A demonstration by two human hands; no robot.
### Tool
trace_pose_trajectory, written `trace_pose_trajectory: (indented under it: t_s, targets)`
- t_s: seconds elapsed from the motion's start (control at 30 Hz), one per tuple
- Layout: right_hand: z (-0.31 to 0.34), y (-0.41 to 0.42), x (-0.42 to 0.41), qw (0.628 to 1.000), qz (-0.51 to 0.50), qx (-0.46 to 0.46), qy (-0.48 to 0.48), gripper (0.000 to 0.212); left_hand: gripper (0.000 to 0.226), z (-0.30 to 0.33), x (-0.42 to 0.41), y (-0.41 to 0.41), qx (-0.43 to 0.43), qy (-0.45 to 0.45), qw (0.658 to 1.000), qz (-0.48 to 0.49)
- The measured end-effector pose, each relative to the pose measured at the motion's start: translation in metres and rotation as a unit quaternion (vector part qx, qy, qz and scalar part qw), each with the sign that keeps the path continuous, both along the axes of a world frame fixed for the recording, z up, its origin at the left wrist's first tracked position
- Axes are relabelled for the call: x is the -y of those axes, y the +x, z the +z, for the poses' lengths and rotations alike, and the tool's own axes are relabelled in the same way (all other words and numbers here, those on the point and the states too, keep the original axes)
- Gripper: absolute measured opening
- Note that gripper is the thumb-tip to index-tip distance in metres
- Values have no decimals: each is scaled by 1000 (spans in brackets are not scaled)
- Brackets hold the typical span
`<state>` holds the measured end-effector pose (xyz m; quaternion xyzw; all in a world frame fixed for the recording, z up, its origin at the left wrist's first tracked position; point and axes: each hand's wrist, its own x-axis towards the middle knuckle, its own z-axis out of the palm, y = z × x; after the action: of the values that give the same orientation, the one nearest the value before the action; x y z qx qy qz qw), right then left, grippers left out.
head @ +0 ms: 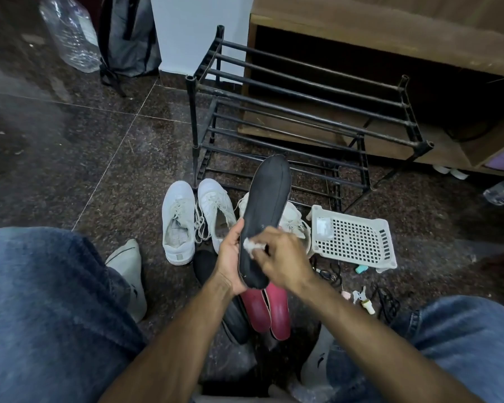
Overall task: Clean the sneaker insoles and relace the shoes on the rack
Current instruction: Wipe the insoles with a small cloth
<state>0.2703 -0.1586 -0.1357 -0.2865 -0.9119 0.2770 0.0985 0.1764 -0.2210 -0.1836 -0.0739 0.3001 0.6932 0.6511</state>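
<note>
No brand or writing is legible. The black shoe rack (303,112) stands ahead of you on the floor, with 2 white sneakers (198,219) before it. Your left hand (230,257) grips the black insole (266,216) at its heel, held upright above 2 red insoles (266,309). Your right hand (282,257) pinches a white wipe (250,245) against the black insole.

No text, label or number can be read — nothing legible (the bottle label (85,33) is blurred).
</note>
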Motion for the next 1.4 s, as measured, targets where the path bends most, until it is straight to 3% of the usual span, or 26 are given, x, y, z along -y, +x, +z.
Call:
trace_pose_trajectory:
  t_s: [0.13, 0.23, 0.33, 0.53, 0.67, 0.87, 1.1, 1.27, 1.4]
  targets:
    - [-8, 15, 8, 995, 81, 34, -41, 20, 64, -7, 1, 0, -14, -5, 1000, -1]
    - [-6, 14, -10, 989, -12, -28, -143, 16, 59, -5, -1, -1, -14, 16, 1000, -1]
    - [4, 14, -21, 959, -104, -126, -231, 25, 52, -1, -3, -2, -24, 9, 1000, 15]
    - [-2, 20, -17, 978, -50, -63, -191, 42, 52, -1, -3, -1, -12, 11, 1000, 17]
    - [-10, 19, -13, 970, -41, -108, -214, 16, 59, 0, -2, -4, -18, 25, 999, 9]
    - [-10, 17, -10, 989, -43, -63, -124, 23, 60, 0, -1, -3, -22, 24, 999, 8]
    - [-9, 19, 18, 995, 80, 61, 23, 16, 63, -8, 2, -5, -16, 2, 1000, 21]
    - [6, -8, -25, 987, -16, 112, 112, 19, 47, -2, -2, 2, -3, 9, 1000, 2]
    - [13, -11, -21, 988, -32, 113, 102, 20, 46, -5, -2, 1, -2, 8, 1000, 5]
